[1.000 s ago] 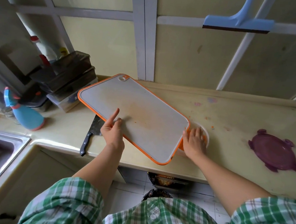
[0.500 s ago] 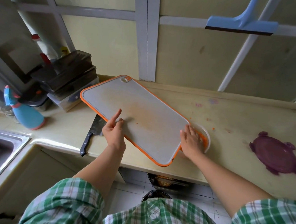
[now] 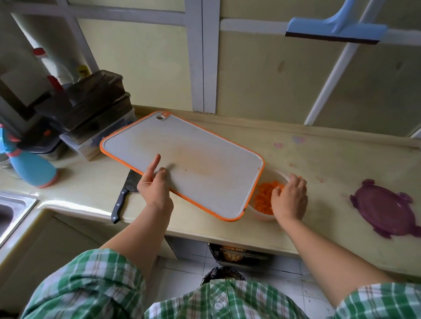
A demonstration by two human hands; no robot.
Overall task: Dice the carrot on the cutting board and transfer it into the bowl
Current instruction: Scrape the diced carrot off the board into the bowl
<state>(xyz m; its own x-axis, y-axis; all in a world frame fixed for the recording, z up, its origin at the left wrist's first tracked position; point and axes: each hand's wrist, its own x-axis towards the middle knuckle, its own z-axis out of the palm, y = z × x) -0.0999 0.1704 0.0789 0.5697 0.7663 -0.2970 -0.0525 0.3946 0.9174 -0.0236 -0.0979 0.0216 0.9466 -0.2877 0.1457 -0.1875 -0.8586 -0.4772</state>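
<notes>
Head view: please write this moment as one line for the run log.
stage: transfer | cutting board: bare, edge over bowl | diced carrot: in bowl | left hand: grips board edge | right hand: over bowl

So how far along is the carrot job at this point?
Nearly done. The diced orange carrot sits in the white bowl; the grey orange-rimmed cutting board looks bare. The left hand grips the board's edge, the right hand rests over the bowl. Left, it seems: setting the board down.
</notes>
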